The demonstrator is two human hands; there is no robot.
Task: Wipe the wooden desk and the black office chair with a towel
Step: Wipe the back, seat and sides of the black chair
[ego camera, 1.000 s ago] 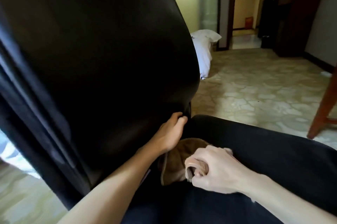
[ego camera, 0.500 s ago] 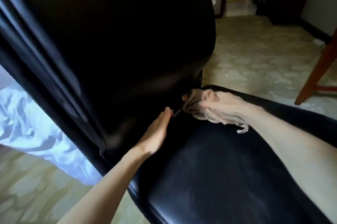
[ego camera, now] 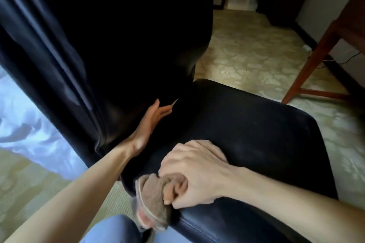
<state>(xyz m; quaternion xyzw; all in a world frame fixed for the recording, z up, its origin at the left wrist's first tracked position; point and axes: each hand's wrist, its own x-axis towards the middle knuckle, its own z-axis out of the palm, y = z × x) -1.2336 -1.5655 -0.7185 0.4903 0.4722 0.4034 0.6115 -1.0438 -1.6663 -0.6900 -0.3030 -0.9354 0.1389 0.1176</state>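
Towel (ego camera: 153, 203), brown and nappy with a paler stitched hem, was bunched on the near edge of the black office chair (ego camera: 246, 124). Its loose end hung over the seat's rim, just above a knee in blue denim (ego camera: 114, 229). The right hand (ego camera: 193, 171) gripped it, fingers (ego camera: 173, 193) curled tight round a fold, with more cloth flattened beneath the knuckles against the seat. The seat was smooth, faintly glossy leather-like upholstery, rounded at the corners and dulled by pale smears.

Farther in, the left hand (ego camera: 150, 124) lay edge-on against the foot of the backrest (ego camera: 118, 35), fingers (ego camera: 164, 112) straight and together, holding nothing (a thin pale sliver showed beside the fingertips, too small to identify). The backrest rose tall and dark, with long creases down its left side.

Beyond lay a cream patterned floor (ego camera: 246, 45), rumpled white bedding (ego camera: 29, 124) to the left, and the reddish slanted leg of the wooden desk (ego camera: 316, 55) to the right.
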